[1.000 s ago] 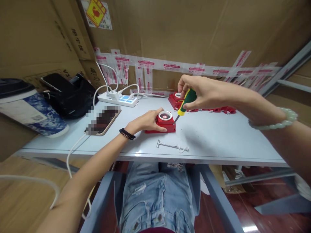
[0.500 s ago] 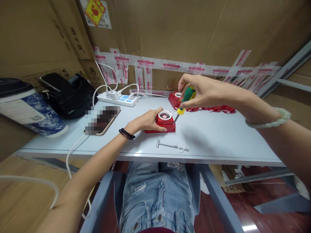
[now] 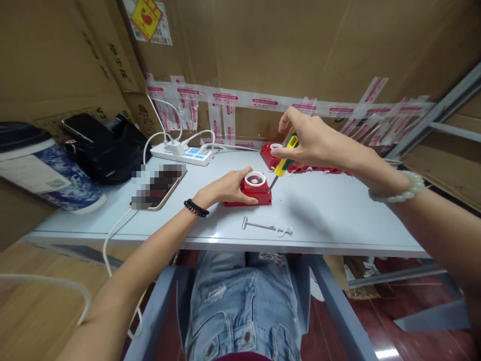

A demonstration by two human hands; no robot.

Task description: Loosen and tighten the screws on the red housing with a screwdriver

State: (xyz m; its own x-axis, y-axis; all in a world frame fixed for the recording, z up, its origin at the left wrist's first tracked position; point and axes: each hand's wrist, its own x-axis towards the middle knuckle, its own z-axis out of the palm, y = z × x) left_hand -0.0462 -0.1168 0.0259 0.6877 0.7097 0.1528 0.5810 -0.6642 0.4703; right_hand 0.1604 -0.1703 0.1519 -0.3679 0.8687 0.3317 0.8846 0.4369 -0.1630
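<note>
On the white table sits a red box (image 3: 259, 193) with a white ring on top. My left hand (image 3: 229, 188) grips its left side, thumb along the front. My right hand (image 3: 306, 140) holds a green and yellow screwdriver (image 3: 286, 156) by the handle, tilted. The metal tip touches the box's right corner. A small metal T-shaped tool (image 3: 261, 226) with a white string lies in front of the box. Behind the screwdriver is a second red box (image 3: 267, 154) with a white ring, partly hidden by my right hand.
A power strip (image 3: 184, 153) with plugs and cables lies at the back. A phone (image 3: 160, 186), a black bag (image 3: 108, 150) and a large patterned cup (image 3: 56, 170) are on the left. Red parts (image 3: 330, 170) line the back right, before cardboard. The table's front edge (image 3: 233, 244) is near.
My right hand has turned and shifted slightly, and the screwdriver handle has rotated, showing more yellow. Its tip stays at the box's corner. My left hand and the box have not visibly moved.
</note>
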